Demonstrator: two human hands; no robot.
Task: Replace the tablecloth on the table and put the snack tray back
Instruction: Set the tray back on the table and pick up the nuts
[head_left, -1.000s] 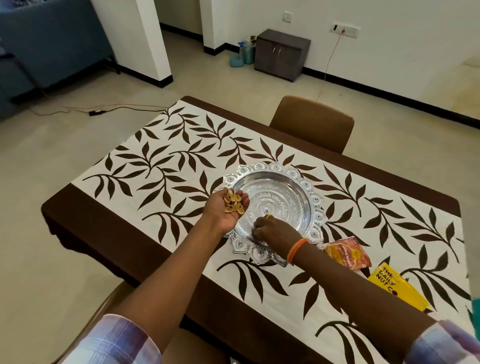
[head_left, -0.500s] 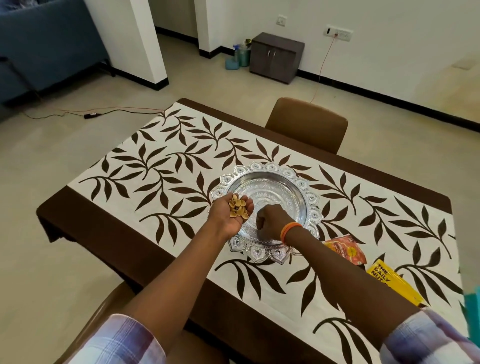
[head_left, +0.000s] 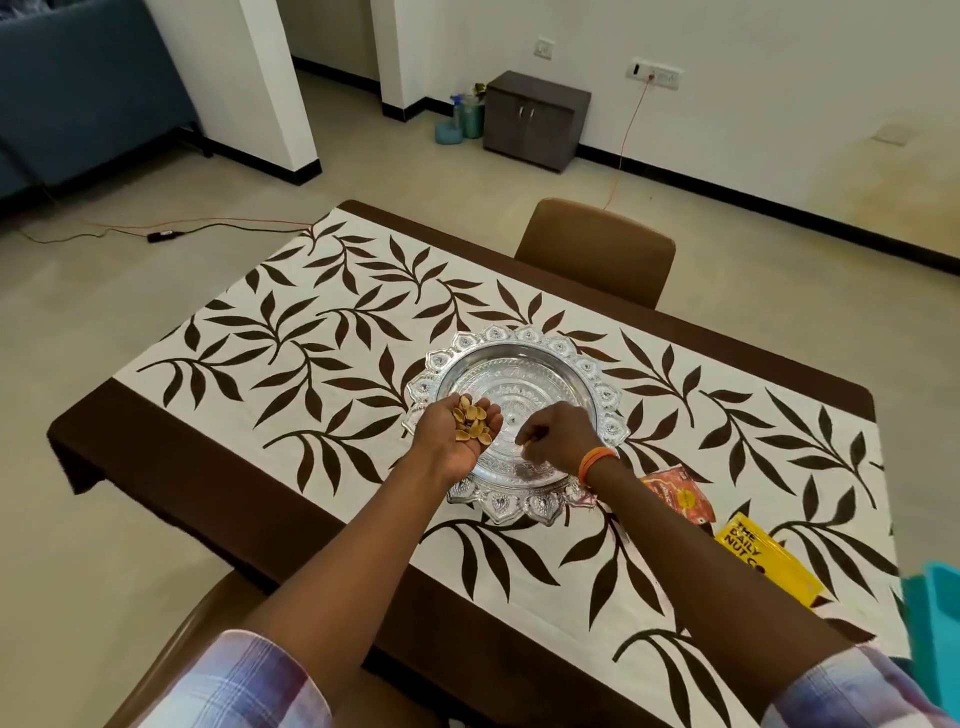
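A round silver snack tray (head_left: 524, 358) with a scalloped rim sits in the middle of the white tablecloth (head_left: 311, 343) with brown leaf print and brown border. My left hand (head_left: 462, 431) is cupped palm up over the tray's left rim and holds several tan nut shells (head_left: 470, 418). My right hand (head_left: 558, 434), with an orange band at the wrist, hovers over the tray's near right part with its fingers curled down toward the tray floor; whether they pinch a shell is hidden.
An orange snack packet (head_left: 678, 496) and a yellow nut packet (head_left: 769, 564) lie right of the tray. A teal object (head_left: 935, 623) sits at the right edge. Brown chairs stand at the far side (head_left: 597, 249) and near side (head_left: 192, 649). A cable (head_left: 156, 234) runs across the floor.
My right hand has lifted off the tray's near rim and shifted right over the tray floor. My left hand still cups the shells. The camera drifted slightly.
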